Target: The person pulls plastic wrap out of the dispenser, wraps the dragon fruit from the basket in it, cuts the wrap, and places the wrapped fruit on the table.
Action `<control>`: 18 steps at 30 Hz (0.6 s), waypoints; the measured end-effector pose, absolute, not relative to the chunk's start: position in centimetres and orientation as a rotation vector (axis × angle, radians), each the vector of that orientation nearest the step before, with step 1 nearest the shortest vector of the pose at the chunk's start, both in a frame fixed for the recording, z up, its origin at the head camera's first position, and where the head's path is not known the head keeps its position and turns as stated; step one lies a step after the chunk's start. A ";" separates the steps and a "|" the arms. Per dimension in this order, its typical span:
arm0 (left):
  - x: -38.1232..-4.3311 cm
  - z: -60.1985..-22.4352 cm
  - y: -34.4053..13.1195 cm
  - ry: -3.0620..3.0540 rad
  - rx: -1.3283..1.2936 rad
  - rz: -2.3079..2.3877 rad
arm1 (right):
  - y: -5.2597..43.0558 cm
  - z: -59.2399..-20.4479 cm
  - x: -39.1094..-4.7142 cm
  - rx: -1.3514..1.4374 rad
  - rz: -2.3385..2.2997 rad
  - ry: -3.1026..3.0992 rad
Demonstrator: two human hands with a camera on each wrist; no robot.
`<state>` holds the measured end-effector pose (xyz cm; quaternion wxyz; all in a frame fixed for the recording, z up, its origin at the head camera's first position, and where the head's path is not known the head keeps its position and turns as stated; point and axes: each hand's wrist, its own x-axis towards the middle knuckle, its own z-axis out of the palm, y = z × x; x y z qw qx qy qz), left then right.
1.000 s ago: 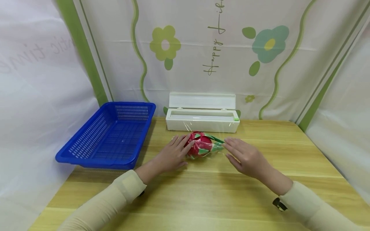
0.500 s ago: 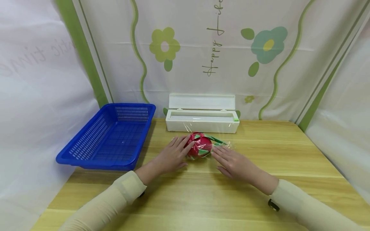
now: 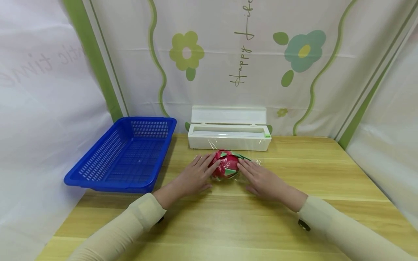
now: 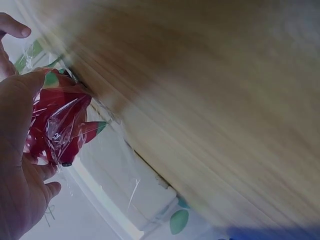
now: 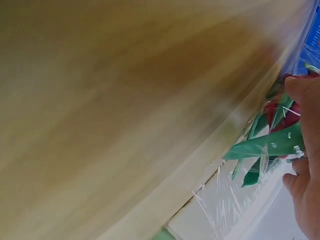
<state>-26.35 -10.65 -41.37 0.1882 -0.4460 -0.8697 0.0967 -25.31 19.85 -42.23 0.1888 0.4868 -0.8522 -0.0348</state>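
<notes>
A red dragon fruit (image 3: 227, 164) with green scales lies on its side on the wooden table (image 3: 228, 224), covered in clear plastic wrap (image 5: 215, 200). From the left, my left hand (image 3: 192, 175) holds its rounded end; in the left wrist view the thumb and fingers lie on opposite sides of the wrapped fruit (image 4: 60, 117). My right hand (image 3: 262, 180) presses the wrap at the leafy end with nearly straight fingers. Green leaf tips (image 5: 270, 145) show beside that hand in the right wrist view. The palm sides are partly hidden in the head view.
Behind the fruit stands a white cling film box (image 3: 228, 141), its lid (image 3: 228, 115) raised; film stretches from it towards the fruit. A blue plastic basket (image 3: 107, 186) sits at the left. A printed curtain (image 3: 215, 87) hangs behind the table.
My right hand has moved left from the leaf tips to the fruit's body, its fingers shifting slightly up over the wrap. The left hand has stayed in place on the fruit.
</notes>
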 end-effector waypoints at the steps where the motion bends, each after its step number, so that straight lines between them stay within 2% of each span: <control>1: -26.4 -41.4 -10.7 -2.450 -1.260 0.263 | 19.8 -42.2 -25.4 1.370 -0.097 -2.412; 18: -27.9 -41.4 -10.8 -2.488 -1.277 0.081 | 19.6 -42.3 -27.5 1.394 -0.034 -2.422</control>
